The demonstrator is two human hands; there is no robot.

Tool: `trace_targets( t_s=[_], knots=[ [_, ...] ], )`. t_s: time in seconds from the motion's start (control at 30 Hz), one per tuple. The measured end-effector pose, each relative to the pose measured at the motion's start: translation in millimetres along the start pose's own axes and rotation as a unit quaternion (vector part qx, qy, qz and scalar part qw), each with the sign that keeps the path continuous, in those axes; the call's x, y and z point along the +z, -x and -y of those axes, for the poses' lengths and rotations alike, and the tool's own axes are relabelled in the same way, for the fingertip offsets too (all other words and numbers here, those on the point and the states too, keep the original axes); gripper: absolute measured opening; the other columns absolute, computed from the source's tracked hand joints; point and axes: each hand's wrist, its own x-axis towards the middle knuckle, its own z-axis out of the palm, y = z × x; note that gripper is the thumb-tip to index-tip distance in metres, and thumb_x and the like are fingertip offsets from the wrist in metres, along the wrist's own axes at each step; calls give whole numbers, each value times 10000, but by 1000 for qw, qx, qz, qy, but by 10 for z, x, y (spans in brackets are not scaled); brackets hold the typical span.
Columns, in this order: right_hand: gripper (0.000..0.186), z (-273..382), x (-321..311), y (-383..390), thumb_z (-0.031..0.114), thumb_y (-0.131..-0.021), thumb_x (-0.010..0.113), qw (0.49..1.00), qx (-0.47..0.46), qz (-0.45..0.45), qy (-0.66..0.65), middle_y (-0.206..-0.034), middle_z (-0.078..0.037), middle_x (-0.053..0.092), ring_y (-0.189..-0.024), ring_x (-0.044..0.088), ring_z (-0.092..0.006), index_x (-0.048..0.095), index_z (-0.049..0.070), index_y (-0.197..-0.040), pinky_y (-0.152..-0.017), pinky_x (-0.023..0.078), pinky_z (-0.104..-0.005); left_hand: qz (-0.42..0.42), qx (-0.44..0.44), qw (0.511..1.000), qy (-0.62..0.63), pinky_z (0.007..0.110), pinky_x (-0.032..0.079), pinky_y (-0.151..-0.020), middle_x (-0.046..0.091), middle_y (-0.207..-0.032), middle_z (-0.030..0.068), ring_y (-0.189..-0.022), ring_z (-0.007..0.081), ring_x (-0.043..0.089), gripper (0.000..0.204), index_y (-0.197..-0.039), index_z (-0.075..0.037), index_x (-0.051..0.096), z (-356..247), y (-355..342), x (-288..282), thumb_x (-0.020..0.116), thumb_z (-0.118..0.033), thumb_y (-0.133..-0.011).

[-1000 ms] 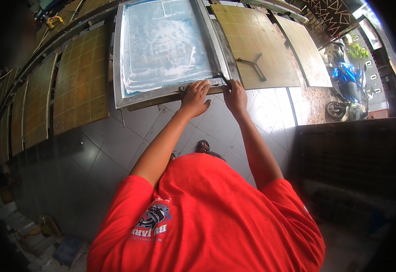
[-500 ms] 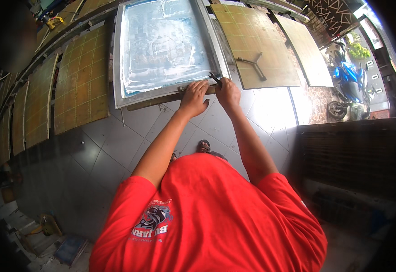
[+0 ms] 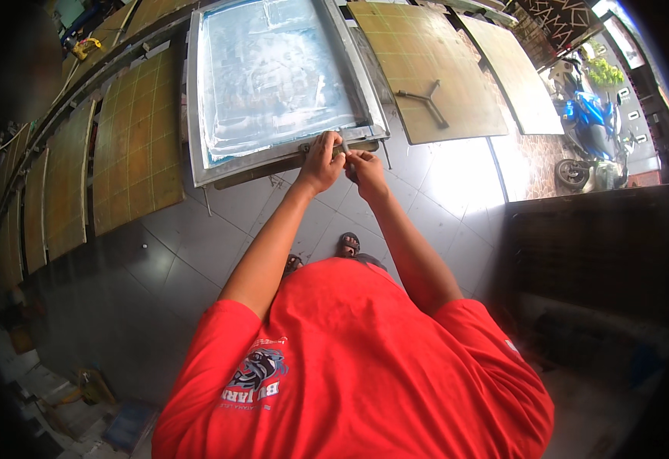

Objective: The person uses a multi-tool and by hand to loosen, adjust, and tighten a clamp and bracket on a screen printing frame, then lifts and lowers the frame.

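Note:
A metal-framed printing screen (image 3: pixel 359 73) with whitish-blue mesh lies ahead of me. My left hand (image 3: pixel 320 165) is at its near edge, fingers bent together over some hardware on a bar (image 3: pixel 262 172) below the frame; what they hold is hidden. Close beside it, my right hand (image 3: pixel 367 173) pinches a small dark wrench (image 3: pixel 343 141), with only part of the tool showing between the two hands. On the board to the right lies a Y-shaped three-armed socket wrench (image 3: pixel 429 102), untouched.
Yellowish boards with grid lines stand in a row left (image 3: pixel 139 138) and right (image 3: pixel 396 53) of the screen. Grey floor tiles (image 3: pixel 220 237) lie below. A blue motorbike (image 3: pixel 595 122) is parked far right, above a dark slatted piece (image 3: pixel 591 245). My sandalled foot (image 3: pixel 348 245) shows underneath.
My right hand has moved left and slightly down with the wrench, coming up against my left hand. The left hand's fingers have drawn in and shifted slightly.

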Motion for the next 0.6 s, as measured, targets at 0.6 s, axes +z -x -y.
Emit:
trace_targets(
  t_s=[0.6],
  knots=[
    [249,15,310,50,202,-890,553,993,13,-29,117,-698,-72,598,-545,546,-127,612,-37,-852,-472,436,-240,19,-10,1000,21,432,367,-829,491,-892,180,-902,366,466,167,-921,-14,425,-18,-5,-18,469,-97,-781]
  ],
)
